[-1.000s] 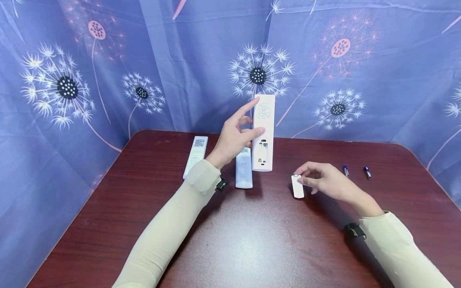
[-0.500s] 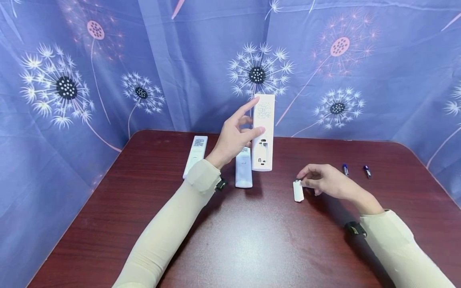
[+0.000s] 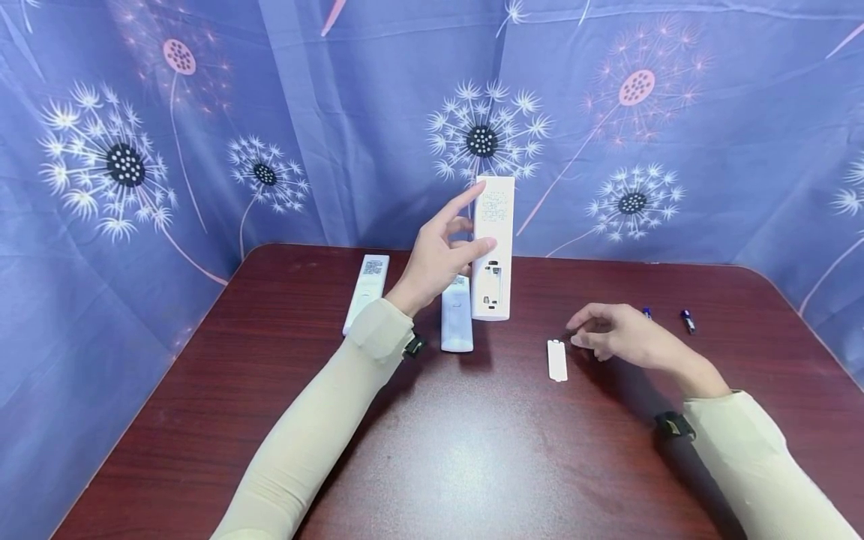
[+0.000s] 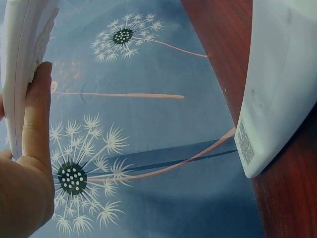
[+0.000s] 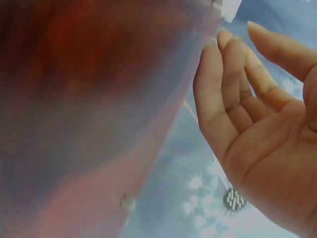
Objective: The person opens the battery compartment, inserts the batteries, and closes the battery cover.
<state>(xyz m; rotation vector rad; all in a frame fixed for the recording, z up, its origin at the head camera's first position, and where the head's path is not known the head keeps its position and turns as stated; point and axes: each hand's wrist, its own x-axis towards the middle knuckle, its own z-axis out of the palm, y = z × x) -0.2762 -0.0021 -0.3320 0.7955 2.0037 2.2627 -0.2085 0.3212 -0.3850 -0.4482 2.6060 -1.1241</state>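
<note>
My left hand (image 3: 442, 251) holds a white remote (image 3: 493, 247) upright above the dark red table (image 3: 432, 450), its back toward me and the battery bay uncovered. The left wrist view shows fingers (image 4: 37, 119) pressed against the remote's edge (image 4: 22, 64). A small white battery cover (image 3: 556, 360) lies flat on the table. My right hand (image 3: 610, 334) hovers just right of the cover with relaxed, loosely curled fingers (image 5: 233, 84), holding nothing.
Two more white remotes lie on the table, one at the back left (image 3: 367, 291) and one below my left hand (image 3: 457, 322). Two small batteries (image 3: 687, 321) lie at the right, one partly behind my right hand. A blue dandelion-print curtain (image 3: 202, 112) surrounds the table.
My right hand laid the battery cover down on the table, let it go and drew away to the right. The left hand and its remote stayed still.
</note>
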